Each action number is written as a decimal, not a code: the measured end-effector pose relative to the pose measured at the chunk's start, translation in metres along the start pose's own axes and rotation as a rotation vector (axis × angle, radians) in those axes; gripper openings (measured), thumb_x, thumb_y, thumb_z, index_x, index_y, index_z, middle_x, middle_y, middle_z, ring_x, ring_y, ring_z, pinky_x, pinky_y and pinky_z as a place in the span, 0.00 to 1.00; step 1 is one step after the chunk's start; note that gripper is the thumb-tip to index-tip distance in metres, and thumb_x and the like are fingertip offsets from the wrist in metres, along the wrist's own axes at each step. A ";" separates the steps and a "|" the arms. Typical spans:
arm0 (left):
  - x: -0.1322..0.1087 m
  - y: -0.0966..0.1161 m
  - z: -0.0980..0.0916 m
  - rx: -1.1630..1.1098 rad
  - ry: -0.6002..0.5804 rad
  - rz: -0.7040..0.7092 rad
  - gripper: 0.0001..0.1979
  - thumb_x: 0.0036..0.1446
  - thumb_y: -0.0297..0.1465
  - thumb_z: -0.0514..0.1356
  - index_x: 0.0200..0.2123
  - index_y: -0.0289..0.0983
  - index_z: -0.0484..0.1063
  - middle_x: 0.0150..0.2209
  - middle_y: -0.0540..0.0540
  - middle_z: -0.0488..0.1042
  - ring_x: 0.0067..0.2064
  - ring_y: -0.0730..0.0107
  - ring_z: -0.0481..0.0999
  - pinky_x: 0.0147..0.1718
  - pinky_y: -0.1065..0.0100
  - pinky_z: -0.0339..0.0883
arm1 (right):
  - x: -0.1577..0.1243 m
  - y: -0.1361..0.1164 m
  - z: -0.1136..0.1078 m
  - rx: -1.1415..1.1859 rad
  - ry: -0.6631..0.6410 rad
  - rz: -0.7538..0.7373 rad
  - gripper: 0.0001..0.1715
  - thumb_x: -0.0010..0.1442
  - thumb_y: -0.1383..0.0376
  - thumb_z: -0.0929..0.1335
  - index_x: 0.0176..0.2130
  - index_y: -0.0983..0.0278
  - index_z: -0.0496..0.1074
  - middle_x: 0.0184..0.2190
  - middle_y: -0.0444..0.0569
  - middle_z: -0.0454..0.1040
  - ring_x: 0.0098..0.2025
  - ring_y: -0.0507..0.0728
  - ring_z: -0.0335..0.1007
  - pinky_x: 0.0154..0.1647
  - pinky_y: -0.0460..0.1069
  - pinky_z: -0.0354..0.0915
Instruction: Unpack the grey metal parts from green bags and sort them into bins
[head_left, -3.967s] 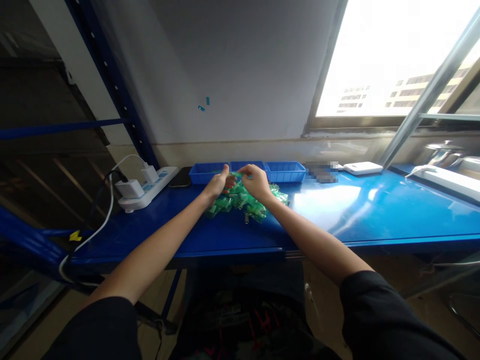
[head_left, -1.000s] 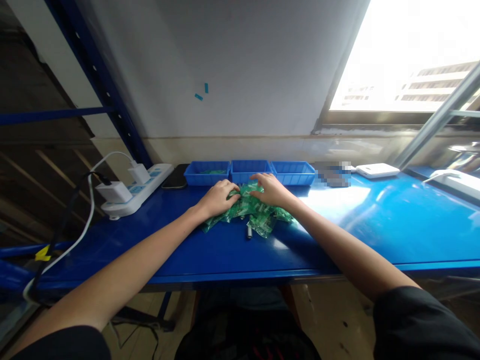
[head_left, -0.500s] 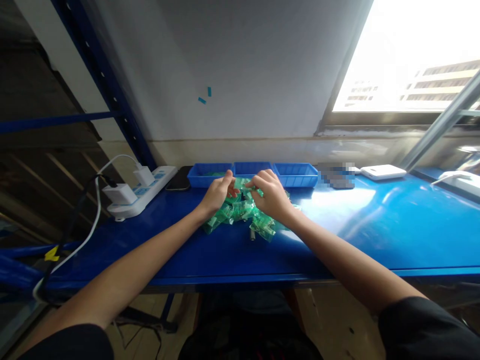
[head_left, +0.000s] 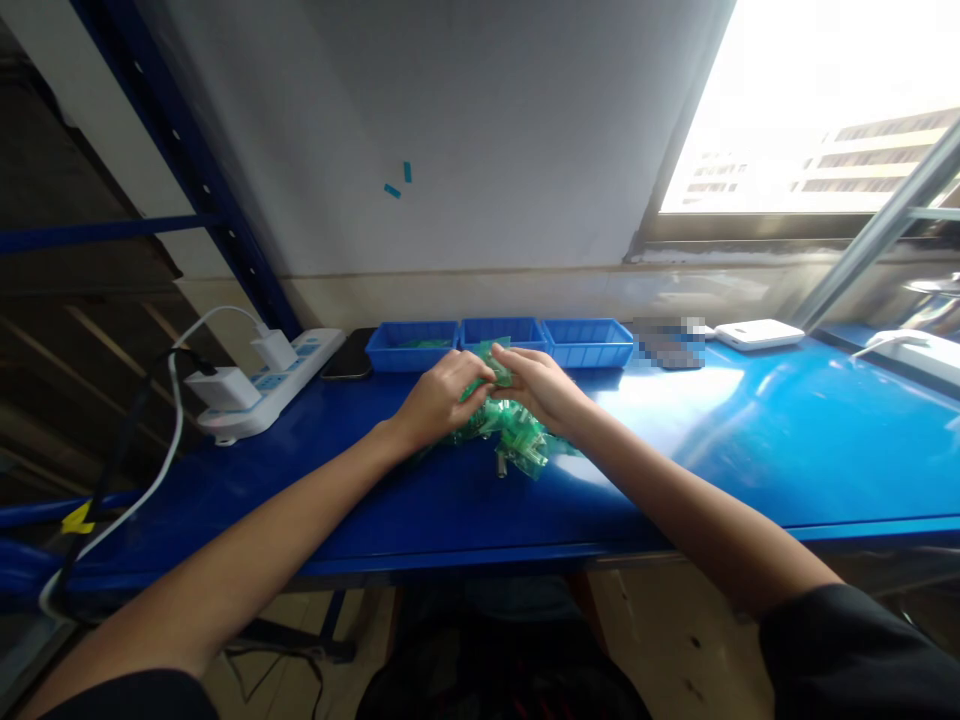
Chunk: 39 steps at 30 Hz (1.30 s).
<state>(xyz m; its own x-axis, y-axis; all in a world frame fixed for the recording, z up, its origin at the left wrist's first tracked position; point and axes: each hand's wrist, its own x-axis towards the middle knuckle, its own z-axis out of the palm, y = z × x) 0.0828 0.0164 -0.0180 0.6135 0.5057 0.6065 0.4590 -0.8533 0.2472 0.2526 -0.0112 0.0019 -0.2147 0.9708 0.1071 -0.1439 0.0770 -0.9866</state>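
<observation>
A small translucent green plastic bag (head_left: 495, 358) is held between my two hands above the blue table. My left hand (head_left: 444, 398) is closed, fingertips and thumb pinching the bag's left side. From the right, my right hand (head_left: 546, 388) grips the same bag between thumb and fingers. Below both hands lies a pile of similar green bags (head_left: 523, 437), some with shiny metal-looking pieces in them. At the pile's near edge sits a small silvery cylinder (head_left: 501, 464). My hands cover part of the pile.
Three blue bins (head_left: 589, 345) stand in a row against the wall; green material lies in the left one (head_left: 412, 350). A power strip (head_left: 292, 385) with plugged-in chargers and a dark phone (head_left: 349, 355) are at left. A white device (head_left: 759, 334) lies at right.
My hands have come together over the pile. The left moved right and closed on the bag; the right turned, its thumb now on the bag. The view has shifted slightly.
</observation>
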 end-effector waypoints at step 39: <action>0.006 -0.006 0.004 -0.672 0.185 -0.442 0.11 0.52 0.35 0.62 0.37 0.35 0.75 0.37 0.46 0.75 0.32 0.72 0.72 0.29 0.71 0.69 | 0.000 0.015 -0.008 -0.841 0.181 -0.474 0.34 0.52 0.61 0.70 0.57 0.63 0.62 0.50 0.55 0.70 0.49 0.60 0.68 0.46 0.53 0.66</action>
<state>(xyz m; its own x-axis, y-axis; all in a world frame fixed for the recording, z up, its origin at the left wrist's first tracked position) 0.0862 0.0256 -0.0184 0.3233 0.8339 0.4473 0.1151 -0.5038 0.8561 0.2580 -0.0081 -0.0143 -0.1508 0.8126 0.5630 0.5727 0.5360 -0.6202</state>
